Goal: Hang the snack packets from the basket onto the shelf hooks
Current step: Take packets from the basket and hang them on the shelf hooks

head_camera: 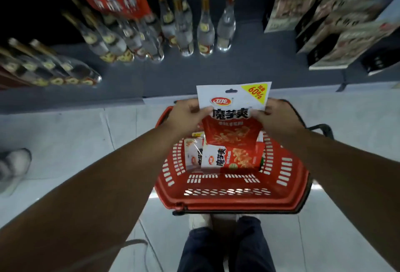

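Fingers (205, 110) of your left hand (186, 115) pinch the left edge of a snack packet (233, 115); your right hand (275, 117) pinches the right edge, so both are grasping it, one per side. You hold the packet upright above the far end of the red basket (229, 203), which sits on the floor just ahead of your feet. Its long axis runs away from you, white top w/ the hang slot (231, 91) pointing toward the shelf (238, 63), red bottom hanging back over the basket. Slot sits beyond your fingers, approx centred btwn both hands, neither clearly nearer. More packets (233, 156) lie flat in the basket. Bottles (205, 29) stand on the shelf; no hooks in view, so you likely need to lift the slot end up and fwd to find one.
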Tool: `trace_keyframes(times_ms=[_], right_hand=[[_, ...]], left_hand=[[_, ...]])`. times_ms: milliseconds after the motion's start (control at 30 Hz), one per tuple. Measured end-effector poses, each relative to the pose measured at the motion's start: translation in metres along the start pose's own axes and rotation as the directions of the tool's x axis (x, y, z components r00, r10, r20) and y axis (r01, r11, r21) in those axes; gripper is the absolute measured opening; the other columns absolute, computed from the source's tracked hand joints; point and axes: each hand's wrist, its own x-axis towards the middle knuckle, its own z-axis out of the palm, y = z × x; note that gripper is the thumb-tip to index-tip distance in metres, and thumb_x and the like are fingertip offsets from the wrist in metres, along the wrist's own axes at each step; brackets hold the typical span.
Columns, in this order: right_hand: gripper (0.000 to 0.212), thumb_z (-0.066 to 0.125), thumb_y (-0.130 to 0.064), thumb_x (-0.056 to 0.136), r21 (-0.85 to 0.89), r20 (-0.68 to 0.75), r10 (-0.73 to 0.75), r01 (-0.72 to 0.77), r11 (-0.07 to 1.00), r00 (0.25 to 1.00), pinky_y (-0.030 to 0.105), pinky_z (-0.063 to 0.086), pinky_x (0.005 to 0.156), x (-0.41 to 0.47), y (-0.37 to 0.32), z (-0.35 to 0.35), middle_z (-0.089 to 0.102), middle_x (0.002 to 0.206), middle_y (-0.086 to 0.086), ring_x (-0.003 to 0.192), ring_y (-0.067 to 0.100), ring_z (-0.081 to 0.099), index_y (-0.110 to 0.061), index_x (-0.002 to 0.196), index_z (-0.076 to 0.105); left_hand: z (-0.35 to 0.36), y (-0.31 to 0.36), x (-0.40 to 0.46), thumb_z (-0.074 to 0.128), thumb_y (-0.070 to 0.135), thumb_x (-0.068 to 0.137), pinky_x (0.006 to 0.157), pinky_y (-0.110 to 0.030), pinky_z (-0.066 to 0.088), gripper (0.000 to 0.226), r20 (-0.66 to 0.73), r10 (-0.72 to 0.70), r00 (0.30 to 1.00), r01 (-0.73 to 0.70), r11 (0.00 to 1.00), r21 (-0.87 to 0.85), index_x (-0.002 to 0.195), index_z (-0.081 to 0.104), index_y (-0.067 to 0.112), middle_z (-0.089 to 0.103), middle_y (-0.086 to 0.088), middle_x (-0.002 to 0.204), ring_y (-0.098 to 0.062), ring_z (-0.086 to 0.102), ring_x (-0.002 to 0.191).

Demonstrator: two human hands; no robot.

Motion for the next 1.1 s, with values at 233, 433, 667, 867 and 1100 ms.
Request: trace_keyframes(times_ms=[233,433,667,867,1100], right_hand=[[0.024,0.061,-0.016,0.092,0.223,-0.074,-0.14,0.153,0.963,0.987,0.045,0.048,0.097,-0.052,-0.144,-0.098,0.066,0.113,0.004,0.108,0.026,0.062,-0.014,0.116,0.064],[0.019,0.061,-0.013,0.092,0.242,-0.19,-0.307,0.348,0.906,0.933,0.039,0.054,0.083,-0.117,-0.284,-0.21,0.069,0.107,0.005,0.095,0.024,0.066,-0.014,0.111,0.064],[0.016,0.059,-0.018,0.094,0.188,-0.318,-0.47,0.54,0.82,0.824,0.038,0.053,0.087,-0.212,-0.423,-0.316,0.067,0.106,0.003,0.097,0.023,0.066,-0.014,0.109,0.061],[0.003,0.065,-0.016,0.089,0.187,-0.494,-0.505,0.654,0.733,0.708,0.043,0.057,0.079,-0.266,-0.5,-0.372,0.072,0.094,0.014,0.082,0.027,0.069,-0.013,0.088,0.065],[0.018,0.062,-0.024,0.092,0.198,-0.547,-0.528,0.712,0.673,0.65,0.047,0.054,0.075,-0.272,-0.532,-0.431,0.072,0.086,0.017,0.079,0.036,0.067,-0.007,0.085,0.064]], left_hand=[[-0.082,0.178,-0.055,0.062,0.012,0.091,0.08,-0.019,0.055,0.021,0.017,0.23,0.973,-0.23,0.973,-0.005,0.11,0.069,0.003,0.071,-0.008,0.106,0.003,0.067,0.08],[-0.143,0.344,-0.123,0.076,0.045,0.077,0.072,-0.039,0.057,0.049,-0.043,0.426,0.904,-0.425,0.905,0.035,0.091,0.069,-0.002,0.07,-0.026,0.096,-0.016,0.062,0.073],[-0.19,0.502,-0.228,0.072,0.037,0.082,0.075,-0.039,0.045,0.032,-0.139,0.601,0.787,-0.599,0.798,0.058,0.088,0.071,0.006,0.074,-0.02,0.091,-0.021,0.062,0.077],[-0.206,0.599,-0.288,0.071,0.024,0.086,0.056,-0.028,0.041,0.029,-0.297,0.692,0.658,-0.699,0.708,0.101,0.076,0.065,-0.003,0.068,-0.012,0.068,-0.022,0.056,0.062],[-0.196,0.67,-0.303,0.069,0.027,0.088,0.051,-0.026,0.041,0.042,-0.358,0.679,0.641,-0.701,0.708,0.088,0.089,0.058,-0.013,0.063,-0.031,0.076,-0.021,0.054,0.057]])
